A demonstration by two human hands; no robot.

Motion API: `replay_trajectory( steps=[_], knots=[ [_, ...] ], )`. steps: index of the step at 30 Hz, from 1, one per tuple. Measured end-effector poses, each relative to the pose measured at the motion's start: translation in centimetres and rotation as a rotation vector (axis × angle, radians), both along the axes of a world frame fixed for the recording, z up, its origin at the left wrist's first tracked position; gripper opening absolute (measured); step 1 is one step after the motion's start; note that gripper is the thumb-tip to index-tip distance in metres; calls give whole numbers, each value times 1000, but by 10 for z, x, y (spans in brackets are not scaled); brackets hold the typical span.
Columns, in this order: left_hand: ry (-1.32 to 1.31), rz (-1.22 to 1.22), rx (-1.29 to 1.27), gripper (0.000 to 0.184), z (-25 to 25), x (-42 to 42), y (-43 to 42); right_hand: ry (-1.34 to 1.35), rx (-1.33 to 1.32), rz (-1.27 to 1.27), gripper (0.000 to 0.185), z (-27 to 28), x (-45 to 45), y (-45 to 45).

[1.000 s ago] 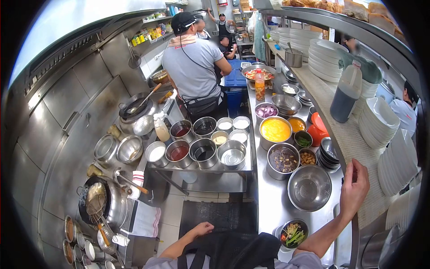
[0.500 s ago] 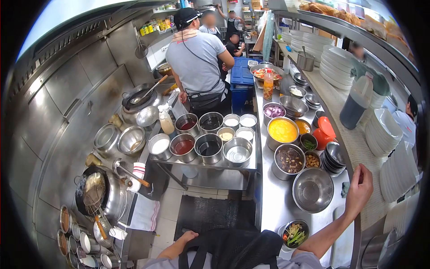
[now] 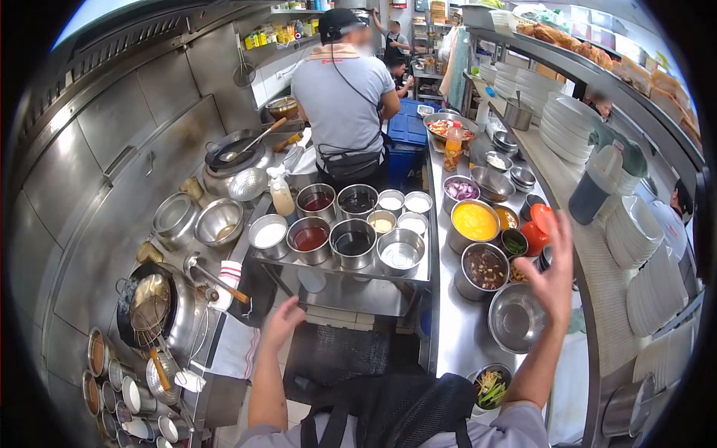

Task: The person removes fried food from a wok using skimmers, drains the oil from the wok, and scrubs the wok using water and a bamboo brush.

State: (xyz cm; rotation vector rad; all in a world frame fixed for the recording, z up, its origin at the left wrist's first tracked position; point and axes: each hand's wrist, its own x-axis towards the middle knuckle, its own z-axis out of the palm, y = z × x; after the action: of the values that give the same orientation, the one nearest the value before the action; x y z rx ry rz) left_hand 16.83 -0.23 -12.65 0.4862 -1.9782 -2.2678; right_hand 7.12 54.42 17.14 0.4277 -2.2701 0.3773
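My right hand is raised over the steel counter, fingers stretched and thumb apart, holding nothing. Below it sits a perforated steel bowl, with a pot of dark sauce with brown chunks beside it. Red-orange plastic containers show just behind the fingers. A bowl of cut vegetables stands near my right forearm. My left hand is held up over the aisle, slightly blurred, with its fingers apart and nothing in it. Nearest to it are the towel and the sauce trolley.
Several pots of sauces and powders, such as the red sauce pot, crowd the trolley. Woks, including one with a wire strainer, line the left side. A co-worker stands ahead. Stacked plates fill the right shelf.
Both my hands have risen and moved forward. My right hand has swung left from the shelf edge, its fingers spreading. The co-worker ahead has turned and shifted slightly.
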Motion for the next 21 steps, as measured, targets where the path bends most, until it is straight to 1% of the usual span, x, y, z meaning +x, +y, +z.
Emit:
replay_trajectory(
  steps=[1, 2, 3, 4, 6, 7, 8, 9, 10, 11, 12, 13, 14, 15, 17, 18, 19, 20, 21],
  knots=[
    [82, -5, 155, 58, 35, -5, 4, -155, -343, 230, 66, -8, -15, -1],
    [233, -49, 427, 46, 72, -4, 12, -315, -686, 458, 62, -21, -30, 2],
    [269, 6, 345, 41, 75, -12, 8, -478, -1034, 680, 57, -36, -41, 7],
    [306, 63, 260, 37, 72, -19, 4, -474, -994, 555, 53, -52, -52, 9],
    [191, 131, 27, 34, 50, -29, 2, -478, -918, 339, 47, -82, -72, -3],
    [118, 108, -57, 29, 16, -31, -4, -462, -704, 312, 42, -91, -66, -16],
    [-4, 21, -210, 30, -20, -25, -7, -440, -485, 275, 39, -100, -56, -26],
    [-175, -21, -386, 32, -50, -10, 2, -558, -323, 328, 37, -125, -53, -28],
    [-268, -126, -454, 41, -129, 7, -10, -670, -152, 388, 36, -150, -50, -33],
    [-381, -236, -834, 37, -190, 39, -9, -851, -88, 484, 36, -164, -39, -39],
    [-486, -272, -594, 39, -237, 83, 2, -1032, -25, 571, 37, -173, -28, -45],
    [-632, -275, -416, 34, -187, 131, 45, -1187, -23, 557, 37, -172, -20, -48],
    [-727, -292, -353, 33, -201, 155, 56, -1335, -21, 540, 37, -167, -15, -47],
    [-803, -278, -296, 32, -214, 179, 62, -1293, -53, 492, 37, -162, -12, -41],
    [-943, -224, -194, 30, -232, 214, 62, -1030, -97, 345, 34, -163, -17, -13],
    [-1003, -187, -148, 29, -236, 228, 59, -993, -219, 288, 31, -143, -16, -2],
    [-1046, -146, -107, 28, -239, 242, 57, -836, -131, 198, 29, -108, -12, 3],
    [-1084, -106, -68, 27, -242, 255, 57, -664, -212, 175, 26, -92, -12, 14],
    [-1109, -69, -33, 27, -245, 266, 55, -435, -222, 159, 21, -75, -14, 25]
  ],
)
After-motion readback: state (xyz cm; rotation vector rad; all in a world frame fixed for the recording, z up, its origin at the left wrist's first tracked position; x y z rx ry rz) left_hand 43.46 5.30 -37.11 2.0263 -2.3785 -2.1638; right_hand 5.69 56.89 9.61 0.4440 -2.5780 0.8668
